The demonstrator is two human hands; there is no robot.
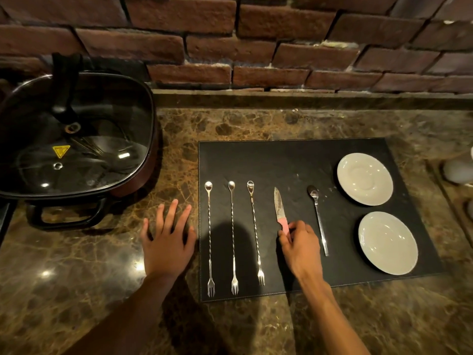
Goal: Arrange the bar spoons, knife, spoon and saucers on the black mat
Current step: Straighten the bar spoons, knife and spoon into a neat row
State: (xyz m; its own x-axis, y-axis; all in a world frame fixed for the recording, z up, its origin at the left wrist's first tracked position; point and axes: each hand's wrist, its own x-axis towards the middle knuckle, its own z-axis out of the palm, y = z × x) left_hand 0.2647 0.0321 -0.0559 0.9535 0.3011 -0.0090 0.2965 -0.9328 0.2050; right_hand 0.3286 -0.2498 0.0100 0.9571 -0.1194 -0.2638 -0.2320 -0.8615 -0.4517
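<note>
A black mat [294,160] lies on the marble counter. Three twisted bar spoons [209,237] [233,237] [255,231] lie side by side on its left part, bowls away from me, fork ends near me. To their right lies a knife [278,204] with a pink handle, blade pointing away; my right hand [298,245] pinches that handle. A spoon [318,219] lies right of the knife. Two white saucers [364,179] [387,243] sit on the mat's right side. My left hand [167,238] rests flat on the counter, left of the mat, fingers spread.
A dark electric pan with a glass lid [74,139] stands at the left, its handle [66,213] toward me. A brick wall [256,47] runs along the back. White objects [458,170] sit at the right edge.
</note>
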